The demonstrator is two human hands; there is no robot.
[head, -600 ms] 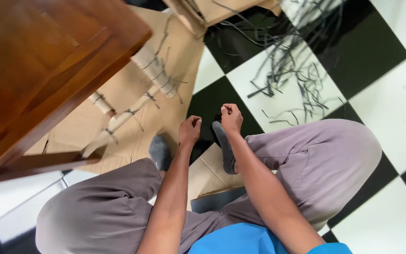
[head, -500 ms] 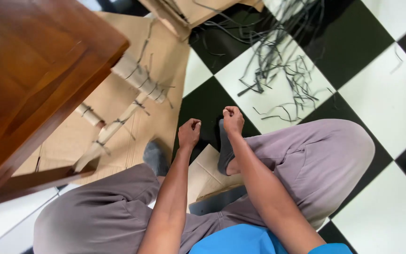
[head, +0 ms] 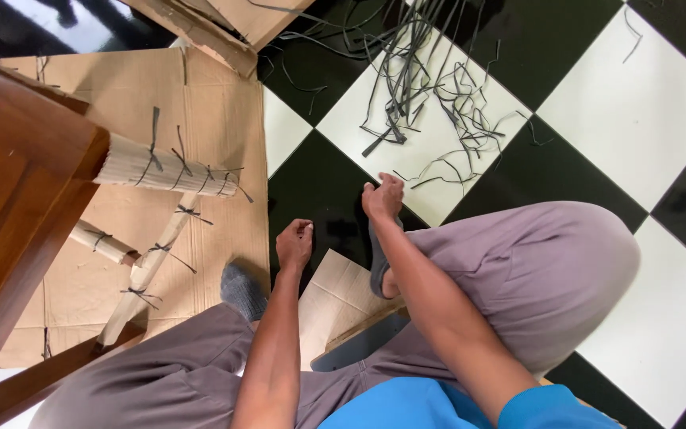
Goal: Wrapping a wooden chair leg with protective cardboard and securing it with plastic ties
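1. seated on a black-and-white checkered floor (head: 645,103), legs in grey trousers crossed, grey socks on both feet.
2. left hand (head: 294,243) hanging over a black tile, fingers (head: 305,230) curled in with tips pressed together. might be pinching something thin, can't tell, too small to make out.
3. right hand (head: 383,199) a bit further forward, right at the tile edge, fingers bunched into a loose fist. looks like pinching the end of a thin dark strip, but honestly can't confirm.
4. pile of dark strips (head: 430,87) lying loose and tangled on the white tile just beyond the right hand, nearest strands almost touching the knuckles.
5. off to the left, flattened cardboard sheet (head: 208,103) with rolled cardboard tubes (head: 164,168) bound together by the same dark ties. wooden furniture (head: 17,191) looming over that corner.
6. small cardboard piece (head: 335,298) tucked between the legs, right under the left forearm.
7. stuff that could go wrong, just a guess:
   - pulling one strip from that tangle probably drags several along, since all knotted up together.
   - thin strip slipping out of a fingertip pinch, easy to lose against a black tile.
   - reaching further forward from a cross-legged sit could tip balance or shove the cardboard piece with a knee.
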